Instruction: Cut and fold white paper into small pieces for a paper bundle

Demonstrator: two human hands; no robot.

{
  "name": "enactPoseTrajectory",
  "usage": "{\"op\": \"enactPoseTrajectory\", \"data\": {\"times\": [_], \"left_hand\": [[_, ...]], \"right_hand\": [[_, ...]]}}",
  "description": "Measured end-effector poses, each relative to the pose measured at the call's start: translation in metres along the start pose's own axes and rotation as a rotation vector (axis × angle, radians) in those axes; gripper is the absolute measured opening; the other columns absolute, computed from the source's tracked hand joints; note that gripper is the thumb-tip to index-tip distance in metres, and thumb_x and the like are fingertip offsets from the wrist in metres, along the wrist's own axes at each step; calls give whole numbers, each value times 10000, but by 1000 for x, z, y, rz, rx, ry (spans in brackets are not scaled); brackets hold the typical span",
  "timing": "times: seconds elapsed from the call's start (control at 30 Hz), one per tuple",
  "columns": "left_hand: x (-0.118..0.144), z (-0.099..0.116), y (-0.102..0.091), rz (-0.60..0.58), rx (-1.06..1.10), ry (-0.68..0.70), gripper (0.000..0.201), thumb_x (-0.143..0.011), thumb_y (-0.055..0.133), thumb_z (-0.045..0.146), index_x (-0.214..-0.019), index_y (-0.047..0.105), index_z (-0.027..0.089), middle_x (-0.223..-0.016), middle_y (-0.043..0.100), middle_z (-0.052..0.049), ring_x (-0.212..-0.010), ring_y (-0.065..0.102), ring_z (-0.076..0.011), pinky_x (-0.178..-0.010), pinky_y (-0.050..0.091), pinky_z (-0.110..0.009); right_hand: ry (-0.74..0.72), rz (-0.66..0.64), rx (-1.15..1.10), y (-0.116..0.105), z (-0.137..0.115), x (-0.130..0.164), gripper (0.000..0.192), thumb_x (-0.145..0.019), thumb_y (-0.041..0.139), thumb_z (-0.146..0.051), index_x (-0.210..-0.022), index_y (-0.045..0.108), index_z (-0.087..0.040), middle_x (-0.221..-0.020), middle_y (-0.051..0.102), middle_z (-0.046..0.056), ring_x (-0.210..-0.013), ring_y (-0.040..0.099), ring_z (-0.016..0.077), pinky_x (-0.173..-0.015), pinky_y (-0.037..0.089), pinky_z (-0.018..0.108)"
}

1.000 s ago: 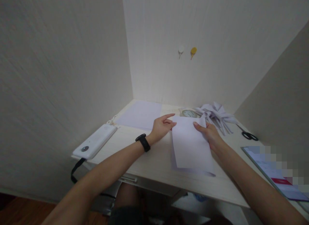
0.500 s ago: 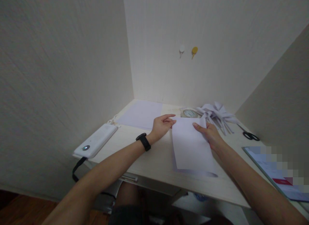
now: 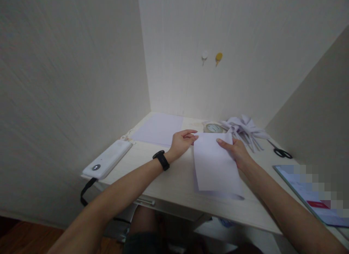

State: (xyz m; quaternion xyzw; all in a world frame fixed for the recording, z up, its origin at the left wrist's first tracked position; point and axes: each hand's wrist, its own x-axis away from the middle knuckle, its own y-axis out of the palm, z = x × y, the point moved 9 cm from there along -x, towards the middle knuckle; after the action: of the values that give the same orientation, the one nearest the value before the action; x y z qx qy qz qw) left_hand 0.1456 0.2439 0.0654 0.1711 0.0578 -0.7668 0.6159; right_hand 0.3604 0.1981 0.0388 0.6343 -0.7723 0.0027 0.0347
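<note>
A white sheet of paper (image 3: 215, 163), folded over on itself, is held up slightly above the desk between my two hands. My left hand (image 3: 183, 140), with a black watch on the wrist, pinches its far left corner between thumb and fingers. At the right edge my right hand (image 3: 236, 150) grips the sheet, thumb on top and fingers hidden beneath. The upper right corner of the paper bends upward. Behind it lies a bundle of folded white paper strips (image 3: 245, 128), partly beside a round roll of tape (image 3: 214, 128).
Flat white paper (image 3: 160, 128) lies at the back left of the desk (image 3: 169, 185). A white device with a strap (image 3: 107, 159) sits at the left edge. Black-handled scissors (image 3: 283, 153) and a tablet-like panel (image 3: 308, 192) are on the right. Two hooks (image 3: 219, 57) hang on the wall.
Almost nothing differs. Both hands keep their hold on the paper, and the whole view has shifted very slightly.
</note>
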Motion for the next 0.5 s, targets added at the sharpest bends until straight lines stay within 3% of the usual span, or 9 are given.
{"op": "enactPoseTrajectory", "data": {"times": [0.2, 0.37, 0.5], "left_hand": [[-1, -2, -1, -5, -25, -14, 252, -690, 775, 209, -928, 753, 128, -658, 702, -16, -581, 632, -107, -619, 561, -239], [-2, -6, -2, -10, -28, -61, 224, -681, 790, 189, -895, 760, 132, -653, 708, -25, -577, 644, -119, -608, 579, -255], [-2, -9, -2, -13, -34, -89, 196, -687, 778, 152, -881, 765, 124, -638, 708, -25, -554, 637, -112, -597, 577, -246]], "right_hand": [[9, -8, -7, -1, 3, -3, 446, -531, 892, -423, -847, 692, -180, -749, 735, 68, -579, 637, 216, -557, 497, 339], [-185, 13, -25, -5, -12, -6, 749, -510, 907, -357, -1198, 623, -276, -823, 741, 9, -663, 663, 217, -610, 519, 334], [-206, 32, -31, -8, -12, -7, 706, -504, 902, -373, -1154, 644, -274, -772, 740, 11, -635, 662, 227, -591, 516, 345]]}}
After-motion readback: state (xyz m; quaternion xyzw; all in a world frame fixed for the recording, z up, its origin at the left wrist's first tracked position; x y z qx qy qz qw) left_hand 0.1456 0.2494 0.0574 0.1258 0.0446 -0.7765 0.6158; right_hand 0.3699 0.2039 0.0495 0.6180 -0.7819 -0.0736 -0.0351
